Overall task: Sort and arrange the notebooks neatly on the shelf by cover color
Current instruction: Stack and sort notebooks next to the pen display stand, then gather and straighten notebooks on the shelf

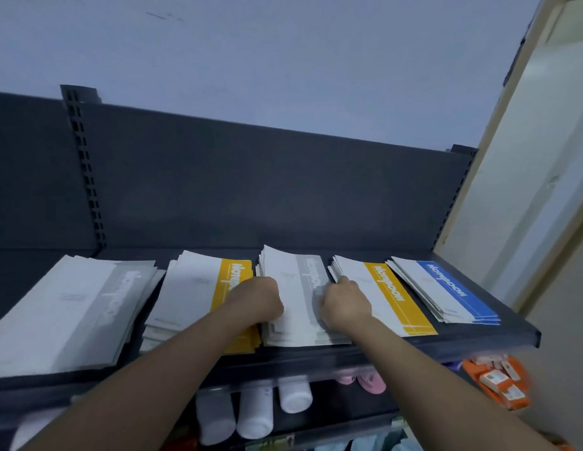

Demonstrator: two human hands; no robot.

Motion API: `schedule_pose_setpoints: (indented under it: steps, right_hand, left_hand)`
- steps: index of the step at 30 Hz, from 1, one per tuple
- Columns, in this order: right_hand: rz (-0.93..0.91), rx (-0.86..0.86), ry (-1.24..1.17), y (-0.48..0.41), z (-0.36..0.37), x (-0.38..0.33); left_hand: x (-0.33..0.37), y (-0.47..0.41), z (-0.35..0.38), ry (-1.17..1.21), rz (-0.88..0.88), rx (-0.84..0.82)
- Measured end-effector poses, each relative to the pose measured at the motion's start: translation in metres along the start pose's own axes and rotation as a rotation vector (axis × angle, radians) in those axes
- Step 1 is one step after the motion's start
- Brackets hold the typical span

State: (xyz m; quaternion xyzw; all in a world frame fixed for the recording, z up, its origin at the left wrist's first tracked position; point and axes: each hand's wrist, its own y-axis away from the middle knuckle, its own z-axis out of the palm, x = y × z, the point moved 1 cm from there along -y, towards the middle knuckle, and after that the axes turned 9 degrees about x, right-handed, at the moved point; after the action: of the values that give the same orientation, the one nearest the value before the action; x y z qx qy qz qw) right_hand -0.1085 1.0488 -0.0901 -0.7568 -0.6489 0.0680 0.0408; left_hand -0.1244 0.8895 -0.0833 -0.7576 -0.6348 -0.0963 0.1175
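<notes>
Grey notebook stack (293, 288), left hand (257, 297) curled on its left edge, right hand (343, 304) seemingly pinching its right edge

A dark shelf (462, 341) crosses the middle of the frame, sloping down to the right. Five notebook stacks lie flat on it, side by side: left grey stack (72, 307), left yellow stack (199, 288), middle grey stack (296, 288), right yellow stack (391, 297), and blue stack (446, 291) at the far right. All are loosely fanned, with their edges uneven.
</notes>
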Motion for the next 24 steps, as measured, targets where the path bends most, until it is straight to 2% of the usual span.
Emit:
schedule_pose_setpoints:
  steps: [6, 8, 13, 24]
  right_hand:
    - [-0.189, 0.148, -0.066, 0.003, -0.007, -0.013]
    - [-0.258, 0.166, -0.121, 0.003, -0.009, -0.025]
    - [-0.427, 0.196, -0.226, 0.008, -0.014, -0.076]
    - [-0.785, 0.135, -0.209, 0.050, -0.024, -0.234]
  left_hand:
    - [-0.013, 0.015, -0.012, -0.052, -0.044, 0.272]
    - [-0.026, 0.024, -0.019, -0.171, -0.058, 0.350]
    - [-0.071, 0.052, -0.040, -0.460, -0.075, 0.356]
    - [-0.200, 0.141, -0.099, -0.564, -0.335, 0.377]
